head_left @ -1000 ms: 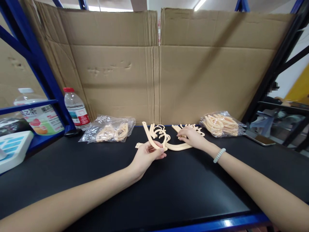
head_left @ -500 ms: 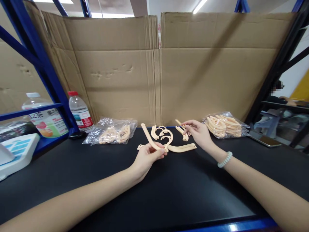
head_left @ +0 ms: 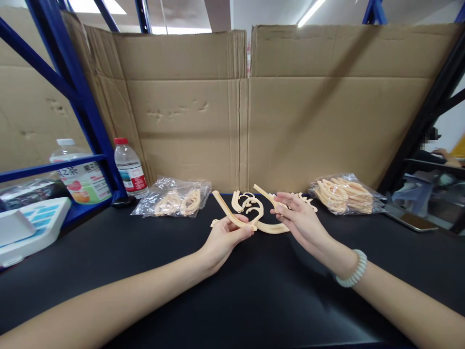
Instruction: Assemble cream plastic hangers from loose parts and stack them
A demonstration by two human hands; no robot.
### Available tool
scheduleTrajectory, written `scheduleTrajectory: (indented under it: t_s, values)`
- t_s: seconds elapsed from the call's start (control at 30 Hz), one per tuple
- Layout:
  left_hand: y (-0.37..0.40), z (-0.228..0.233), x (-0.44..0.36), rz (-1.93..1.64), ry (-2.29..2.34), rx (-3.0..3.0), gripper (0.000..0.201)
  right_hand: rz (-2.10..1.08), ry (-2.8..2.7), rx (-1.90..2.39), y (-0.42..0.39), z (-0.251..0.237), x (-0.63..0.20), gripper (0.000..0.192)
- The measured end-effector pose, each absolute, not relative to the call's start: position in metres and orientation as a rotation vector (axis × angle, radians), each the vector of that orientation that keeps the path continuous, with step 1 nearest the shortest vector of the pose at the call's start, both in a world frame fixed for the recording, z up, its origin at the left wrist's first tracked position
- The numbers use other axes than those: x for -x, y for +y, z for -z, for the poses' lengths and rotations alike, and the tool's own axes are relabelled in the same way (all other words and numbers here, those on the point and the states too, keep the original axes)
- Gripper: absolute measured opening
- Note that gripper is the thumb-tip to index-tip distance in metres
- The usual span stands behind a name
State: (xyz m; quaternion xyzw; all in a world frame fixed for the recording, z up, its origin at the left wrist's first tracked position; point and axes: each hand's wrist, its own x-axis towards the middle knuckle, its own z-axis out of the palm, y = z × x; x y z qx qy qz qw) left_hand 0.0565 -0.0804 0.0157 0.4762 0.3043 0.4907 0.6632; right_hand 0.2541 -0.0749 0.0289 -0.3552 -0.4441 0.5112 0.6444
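Note:
My left hand (head_left: 225,237) pinches a long curved beige plastic piece (head_left: 227,212) that rises up and to the left from my fingers. My right hand (head_left: 301,220) holds a short straight beige strip (head_left: 264,194) between thumb and fingers, just right of the curved piece. Between and behind both hands lie loose beige parts on the black table: small hook-shaped pieces (head_left: 249,202) and a long curved piece (head_left: 272,228). A white bead bracelet (head_left: 351,274) circles my right wrist.
A clear bag of beige parts (head_left: 174,201) lies at the back left, a fuller bag (head_left: 343,195) at the back right. A water bottle (head_left: 130,167) stands by the blue rack post. Cardboard sheets (head_left: 290,106) wall the back. A phone (head_left: 409,219) lies far right.
My right hand picked a short strip from the pile at the back and brought it toward my left hand. The left hand stayed put with its curved piece.

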Motion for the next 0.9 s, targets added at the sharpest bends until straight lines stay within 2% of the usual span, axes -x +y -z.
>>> scheduleTrajectory:
  t_s: [0.1, 0.27, 0.57, 0.9]
  values:
    - [-0.08, -0.015, -0.056, -1.111, 0.687, -1.05, 0.041, -1.285, -0.958, 0.778, -0.075, -0.027, -0.252, 0.05]
    - [-0.078, -0.014, -0.055, -1.107, 0.668, -1.05, 0.043, -1.453, -1.138, 0.779, -0.078, -0.025, -0.246, 0.034]
    - [-0.076, -0.011, -0.055, -1.119, 0.601, -1.064, 0.042, -1.309, -1.463, 0.807, -0.082, -0.023, -0.241, 0.026]
    - [-0.074, -0.01, -0.056, -1.109, 0.567, -1.085, 0.037, -1.245, -1.588, 0.826, -0.085, -0.027, -0.239, 0.024]
